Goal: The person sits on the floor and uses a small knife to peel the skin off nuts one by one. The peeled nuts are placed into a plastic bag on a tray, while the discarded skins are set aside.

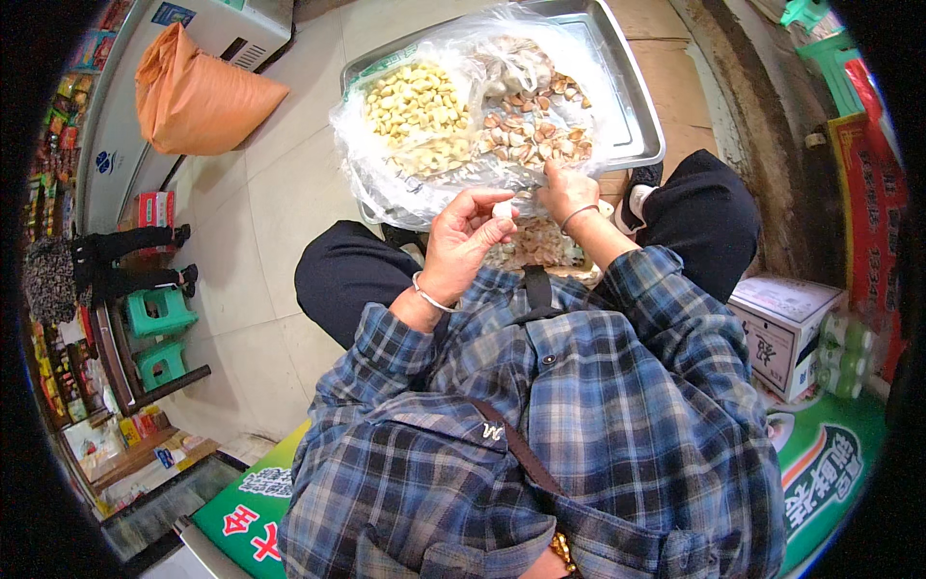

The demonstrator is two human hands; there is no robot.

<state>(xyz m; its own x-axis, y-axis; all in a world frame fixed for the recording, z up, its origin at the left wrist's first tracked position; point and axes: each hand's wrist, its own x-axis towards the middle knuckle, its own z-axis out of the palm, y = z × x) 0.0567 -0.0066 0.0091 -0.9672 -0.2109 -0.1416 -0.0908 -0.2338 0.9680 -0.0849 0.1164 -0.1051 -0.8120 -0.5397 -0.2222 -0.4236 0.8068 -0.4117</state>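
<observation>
My left hand [469, 235] pinches a small pale garlic clove [502, 209] between thumb and fingers, just in front of the tray. Close by on the right, my right hand [569, 194] is curled at the near edge of the plastic bag; whether anything sits in its fingers is hidden. Peeled yellowish cloves [417, 101] fill the left side of the clear plastic bag [354, 163]. Unpeeled brownish cloves [535, 137] lie on its right side, nearer my right hand. Both heaps rest on a metal tray [655, 137]. Loose garlic skins [539, 242] lie below my hands, between my legs.
An orange sack [206, 98] leans by a white appliance [253, 32] at the upper left. Green plastic stools [160, 313] and a standing person [123, 264] are at the left. A carton [785, 333] and wrapped green bottles [845, 354] stand at right.
</observation>
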